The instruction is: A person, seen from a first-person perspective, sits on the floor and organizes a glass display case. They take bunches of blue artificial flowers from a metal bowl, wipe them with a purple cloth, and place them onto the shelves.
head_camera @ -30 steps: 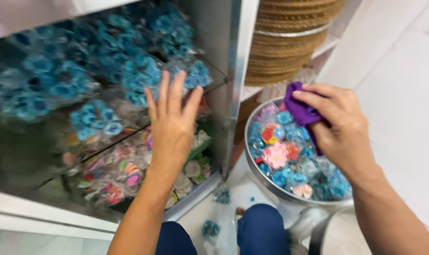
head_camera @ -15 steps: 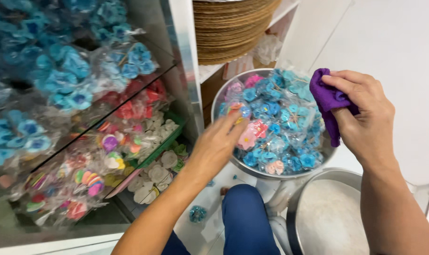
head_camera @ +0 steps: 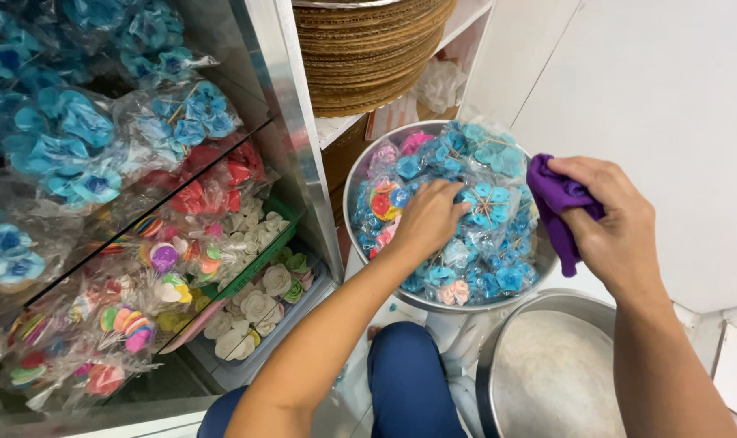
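My left hand (head_camera: 427,217) reaches into a round metal bowl (head_camera: 350,188) piled with clear bags of small blue, pink and multicoloured flowers (head_camera: 492,212). Its fingers are curled over one bag near the middle of the pile. My right hand (head_camera: 616,227) hovers over the bowl's right edge and grips a bunched purple cloth (head_camera: 549,195). The bowl stands on the floor next to the cabinet, just beyond my knee in blue trousers (head_camera: 409,381).
An open display cabinet (head_camera: 291,122) at left holds bagged blue flowers (head_camera: 68,138), red ones, white roses (head_camera: 259,304) and striped ones. A stack of round brown boards (head_camera: 368,49) sits on a shelf behind. An empty metal pan (head_camera: 547,373) lies bottom right by a white wall.
My left hand left the cabinet's flower bags, swung right and came down onto the bags in the bowl. The view turned right. My right hand kept the purple cloth.
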